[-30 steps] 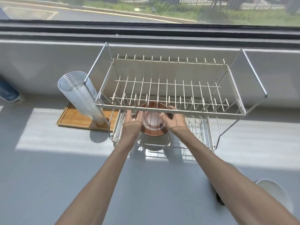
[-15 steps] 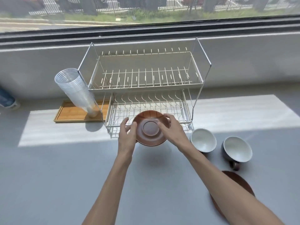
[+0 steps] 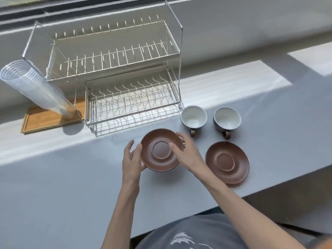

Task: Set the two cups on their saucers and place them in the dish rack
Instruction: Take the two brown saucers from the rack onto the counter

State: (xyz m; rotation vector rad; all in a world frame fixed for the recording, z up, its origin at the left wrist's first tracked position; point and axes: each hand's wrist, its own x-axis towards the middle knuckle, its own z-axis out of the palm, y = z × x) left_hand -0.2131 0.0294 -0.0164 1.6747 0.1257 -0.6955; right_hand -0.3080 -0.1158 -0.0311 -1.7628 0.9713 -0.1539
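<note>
held saucer (image 3: 162, 150): face up, near level, just above grey counter (image 3: 53, 186) | left hand (image 3: 132, 159) and right hand (image 3: 187, 153) pinch its opposite rims | second saucer (image 3: 227, 162) right of grip, flat | two cups (image 3: 193, 116) beyond, upright, handles toward person | dish rack (image 3: 115, 69) beyond-left

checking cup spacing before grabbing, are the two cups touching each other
Apart. The head view shows a clear strip of grey counter between the left cup and the right cup.
</note>
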